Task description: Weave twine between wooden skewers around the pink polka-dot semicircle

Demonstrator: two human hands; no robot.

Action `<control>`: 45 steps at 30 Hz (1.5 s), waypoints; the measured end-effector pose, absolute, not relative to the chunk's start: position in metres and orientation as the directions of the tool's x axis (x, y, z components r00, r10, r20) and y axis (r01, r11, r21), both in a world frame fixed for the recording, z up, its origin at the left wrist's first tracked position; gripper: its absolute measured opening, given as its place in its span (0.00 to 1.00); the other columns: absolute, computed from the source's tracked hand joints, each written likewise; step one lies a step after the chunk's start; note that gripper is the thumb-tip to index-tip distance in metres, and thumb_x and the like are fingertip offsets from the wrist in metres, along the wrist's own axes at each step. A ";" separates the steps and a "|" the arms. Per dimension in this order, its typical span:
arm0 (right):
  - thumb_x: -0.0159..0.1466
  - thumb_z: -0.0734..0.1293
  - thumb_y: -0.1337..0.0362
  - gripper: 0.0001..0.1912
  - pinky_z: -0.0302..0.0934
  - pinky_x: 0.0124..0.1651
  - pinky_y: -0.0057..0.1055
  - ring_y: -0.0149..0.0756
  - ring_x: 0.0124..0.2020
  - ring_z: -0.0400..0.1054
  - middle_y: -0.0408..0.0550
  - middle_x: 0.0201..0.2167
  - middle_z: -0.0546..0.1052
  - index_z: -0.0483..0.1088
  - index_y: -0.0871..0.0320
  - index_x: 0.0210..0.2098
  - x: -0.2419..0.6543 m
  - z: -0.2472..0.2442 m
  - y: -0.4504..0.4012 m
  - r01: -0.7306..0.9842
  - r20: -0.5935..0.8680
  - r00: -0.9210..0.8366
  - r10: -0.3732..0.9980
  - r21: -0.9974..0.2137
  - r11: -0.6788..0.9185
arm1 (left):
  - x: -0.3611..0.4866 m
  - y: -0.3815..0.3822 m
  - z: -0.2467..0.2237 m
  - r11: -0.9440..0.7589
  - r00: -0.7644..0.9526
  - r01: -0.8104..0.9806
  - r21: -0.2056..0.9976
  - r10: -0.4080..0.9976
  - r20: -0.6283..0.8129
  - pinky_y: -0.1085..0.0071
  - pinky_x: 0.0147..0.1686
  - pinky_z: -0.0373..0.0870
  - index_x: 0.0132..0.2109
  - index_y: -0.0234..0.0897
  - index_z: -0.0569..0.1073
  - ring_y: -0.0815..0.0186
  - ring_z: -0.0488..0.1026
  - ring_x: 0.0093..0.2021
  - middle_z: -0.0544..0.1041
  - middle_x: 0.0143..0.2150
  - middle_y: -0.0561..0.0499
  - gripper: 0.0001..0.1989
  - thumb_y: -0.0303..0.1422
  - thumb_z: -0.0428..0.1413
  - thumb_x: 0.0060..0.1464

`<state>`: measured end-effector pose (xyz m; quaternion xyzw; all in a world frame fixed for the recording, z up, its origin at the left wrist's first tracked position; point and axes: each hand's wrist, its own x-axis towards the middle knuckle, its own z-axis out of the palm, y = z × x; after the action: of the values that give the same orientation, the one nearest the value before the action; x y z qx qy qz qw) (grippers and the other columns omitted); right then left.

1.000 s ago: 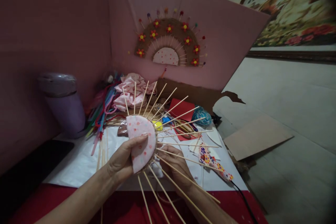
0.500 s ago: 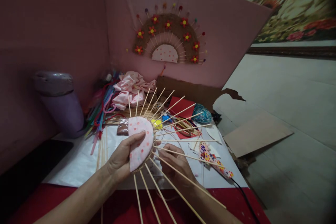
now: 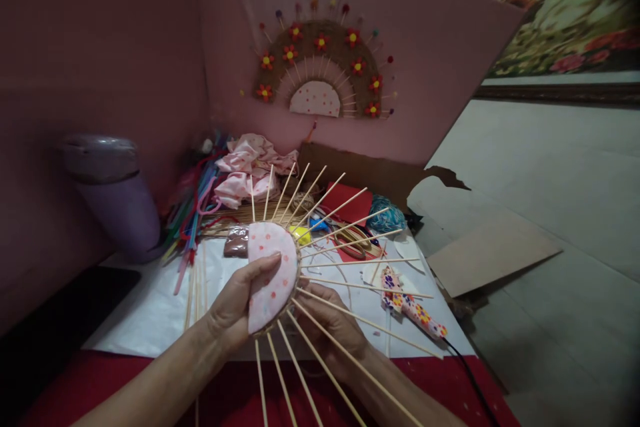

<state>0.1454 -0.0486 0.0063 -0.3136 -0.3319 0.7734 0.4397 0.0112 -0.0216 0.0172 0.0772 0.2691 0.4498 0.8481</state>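
Note:
My left hand (image 3: 233, 303) grips a half-disc (image 3: 275, 283) covered in pink dotted fabric, its thumb lying across the front. Thin wooden sticks (image 3: 367, 263) fan out from the curved edge, and a twine-like trim runs along that edge. Behind the sticks, my right hand (image 3: 336, 324) is at the lower right of the curve with its fingers curled. Its fingertips are partly covered by the half-disc and sticks, so what they pinch cannot be made out.
A flower-patterned glue gun (image 3: 423, 317) with a black cord lies on the right. Behind are blue yarn (image 3: 387, 213), red sheet (image 3: 350, 203), crumpled pink fabric (image 3: 240, 160) and pipe cleaners (image 3: 193, 207). A purple tumbler (image 3: 117, 207) stands left. A finished half-round decoration (image 3: 314, 99) hangs behind.
The half-disc has turned slightly clockwise in my left hand and shifted a little to the right. My right hand has moved slightly down along the curved edge, its fingers now more hidden.

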 end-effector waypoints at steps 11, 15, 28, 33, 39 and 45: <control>0.45 0.72 0.57 0.15 0.44 0.19 0.21 0.21 0.17 0.50 0.40 0.19 0.65 0.65 0.61 0.22 0.148 0.012 -0.058 -0.424 -0.190 -0.359 0.914 -0.839 -0.341 | 0.013 -0.025 0.020 0.594 0.488 -0.757 0.274 0.792 -0.368 0.61 0.31 0.74 0.41 0.24 0.73 0.55 0.76 0.27 0.78 0.24 0.40 0.14 0.30 0.49 0.51; 0.44 0.72 0.56 0.16 0.48 0.21 0.21 0.23 0.18 0.54 0.40 0.19 0.66 0.64 0.61 0.20 0.150 0.010 -0.055 -0.409 -0.192 -0.327 0.925 -0.854 -0.322 | 0.013 -0.024 0.017 0.595 0.497 -0.756 0.272 0.793 -0.354 0.61 0.30 0.74 0.40 0.23 0.73 0.55 0.76 0.26 0.78 0.23 0.40 0.14 0.30 0.50 0.51; 0.47 0.72 0.61 0.13 0.51 0.24 0.23 0.24 0.21 0.58 0.41 0.22 0.68 0.64 0.61 0.20 0.151 0.000 -0.048 -0.461 -0.202 -0.349 0.915 -0.814 -0.355 | 0.013 -0.023 0.016 0.548 0.436 -0.741 0.389 0.832 -0.342 0.59 0.34 0.73 0.32 0.23 0.74 0.54 0.76 0.29 0.78 0.26 0.37 0.09 0.25 0.50 0.47; 0.46 0.72 0.58 0.18 0.39 0.17 0.21 0.19 0.14 0.48 0.35 0.12 0.61 0.60 0.61 0.17 0.152 0.005 -0.046 -0.386 -0.247 -0.292 0.924 -0.853 -0.350 | 0.011 -0.023 0.013 0.547 0.455 -0.744 0.384 0.836 -0.308 0.60 0.35 0.73 0.32 0.24 0.73 0.55 0.76 0.31 0.78 0.27 0.38 0.08 0.23 0.50 0.47; 0.49 0.70 0.58 0.16 0.33 0.16 0.24 0.20 0.13 0.43 0.34 0.10 0.57 0.60 0.59 0.19 0.170 0.011 -0.040 -0.285 -0.246 -0.326 0.913 -0.895 -0.343 | 0.009 -0.021 0.013 0.509 0.400 -0.753 0.418 0.857 -0.324 0.67 0.31 0.74 0.31 0.24 0.74 0.59 0.76 0.27 0.78 0.26 0.39 0.09 0.18 0.49 0.45; 0.52 0.69 0.61 0.10 0.34 0.18 0.24 0.21 0.15 0.40 0.35 0.13 0.55 0.65 0.60 0.21 0.192 0.019 -0.036 -0.244 -0.215 -0.344 0.914 -0.919 -0.308 | 0.006 -0.017 0.015 0.359 0.230 -0.811 0.462 0.922 -0.312 0.69 0.32 0.74 0.36 0.28 0.73 0.63 0.76 0.28 0.79 0.29 0.43 0.13 0.15 0.51 0.43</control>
<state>0.1925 -0.0356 0.0191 -0.3983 -0.4203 0.7040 0.4113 0.0060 -0.0174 0.0150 0.1013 0.2730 0.5571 0.7777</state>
